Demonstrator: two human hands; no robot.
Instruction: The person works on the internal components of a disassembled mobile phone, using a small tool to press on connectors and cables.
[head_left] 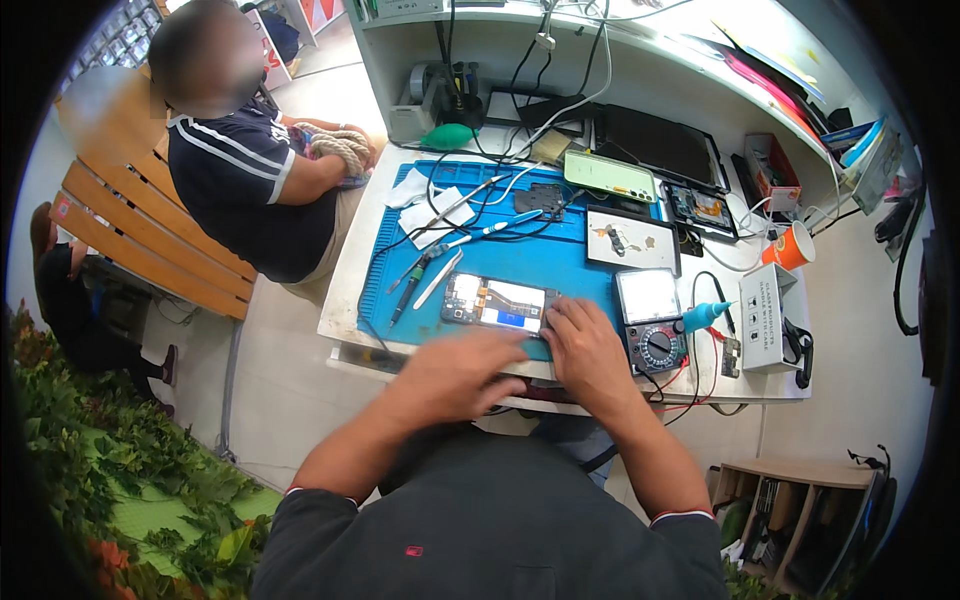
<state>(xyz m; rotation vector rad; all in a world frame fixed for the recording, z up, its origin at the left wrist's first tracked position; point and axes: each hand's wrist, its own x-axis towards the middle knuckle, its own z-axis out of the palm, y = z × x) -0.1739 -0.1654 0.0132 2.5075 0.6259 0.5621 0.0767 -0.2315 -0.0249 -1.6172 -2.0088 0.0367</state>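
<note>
An opened smartphone lies on the blue repair mat, its circuit boards and a white-and-blue battery area exposed. My right hand grips the phone's right end with its fingertips. Just in front of the phone, my left hand is slightly blurred by motion. Its fingers stretch to the right, apart from the thumb, and I see nothing held there. Left of the phone lie white tweezers and a green-and-black screwdriver. A blue-and-white pen-like tool rests behind them.
An analog multimeter with red and black leads stands right of the phone. Behind are a light green phone, a white tray with small parts and white tissues. Cables cross the mat. A seated person is beyond the bench's left side.
</note>
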